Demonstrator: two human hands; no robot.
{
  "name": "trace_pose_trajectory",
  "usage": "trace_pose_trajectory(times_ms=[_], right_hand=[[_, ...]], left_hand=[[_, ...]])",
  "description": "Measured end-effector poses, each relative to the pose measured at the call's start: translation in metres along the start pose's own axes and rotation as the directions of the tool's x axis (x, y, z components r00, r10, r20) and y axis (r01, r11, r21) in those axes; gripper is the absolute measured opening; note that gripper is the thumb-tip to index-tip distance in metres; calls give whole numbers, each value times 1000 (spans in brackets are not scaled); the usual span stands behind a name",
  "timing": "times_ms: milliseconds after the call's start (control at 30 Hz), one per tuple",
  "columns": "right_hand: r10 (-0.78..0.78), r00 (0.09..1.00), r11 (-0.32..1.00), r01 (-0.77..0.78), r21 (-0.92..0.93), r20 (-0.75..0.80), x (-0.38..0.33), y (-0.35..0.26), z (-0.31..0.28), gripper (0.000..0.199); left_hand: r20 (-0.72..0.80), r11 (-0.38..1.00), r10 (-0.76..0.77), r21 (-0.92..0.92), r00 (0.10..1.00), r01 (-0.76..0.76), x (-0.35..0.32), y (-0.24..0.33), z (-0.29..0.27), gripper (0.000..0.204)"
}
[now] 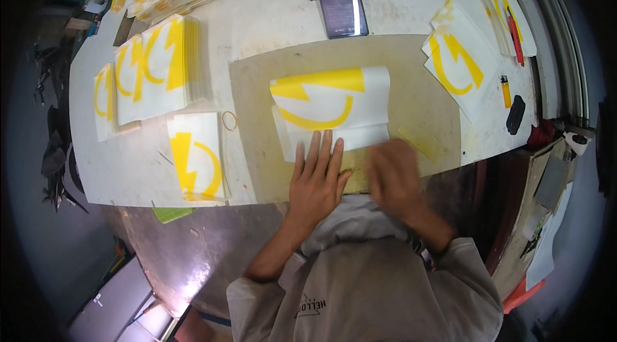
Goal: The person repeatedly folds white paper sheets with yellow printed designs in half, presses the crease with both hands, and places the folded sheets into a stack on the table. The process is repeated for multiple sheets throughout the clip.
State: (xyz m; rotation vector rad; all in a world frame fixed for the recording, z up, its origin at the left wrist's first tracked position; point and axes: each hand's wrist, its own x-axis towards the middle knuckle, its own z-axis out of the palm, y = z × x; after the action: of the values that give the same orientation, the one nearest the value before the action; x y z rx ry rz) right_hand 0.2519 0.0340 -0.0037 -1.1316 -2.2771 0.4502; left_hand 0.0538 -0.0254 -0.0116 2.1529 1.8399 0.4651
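In front of me lies a white sheet (369,101) with a yellow printed design, its upper part curled or folded over towards me. It rests on a translucent yellowish mat (254,149). My left hand (315,178) lies flat with fingers stretched out, the fingertips pressing on the sheet's near part. My right hand (393,171) is at the sheet's near right corner, smeared by motion. Its fingers look curled, but whether they hold anything cannot be made out.
Stacks of similar printed sheets (154,69) stand at the left, with a smaller pile (199,155) nearer me beside a rubber band (229,121). A phone (340,1) lies at the back. On the right are loose printed sheets (453,62), a red cutter (515,36) and a yellow lighter (506,91).
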Motion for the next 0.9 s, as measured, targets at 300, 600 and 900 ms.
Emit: trace_pose_trajectory(times_ms=[300,600,900], right_hand=[[16,925,989,40,-140,379,4,-6,-3,58],[63,899,992,-10,-123,433,5,-28,16,56],[146,938,945,-38,-326,314,-8,0,-18,51]], left_hand=[[155,993,-115,60,981,106,-18,-31,-30,80],[76,991,-131,0,988,131,-19,-36,-34,75],[-157,980,-106,-181,982,77,-15,-39,-32,62]])
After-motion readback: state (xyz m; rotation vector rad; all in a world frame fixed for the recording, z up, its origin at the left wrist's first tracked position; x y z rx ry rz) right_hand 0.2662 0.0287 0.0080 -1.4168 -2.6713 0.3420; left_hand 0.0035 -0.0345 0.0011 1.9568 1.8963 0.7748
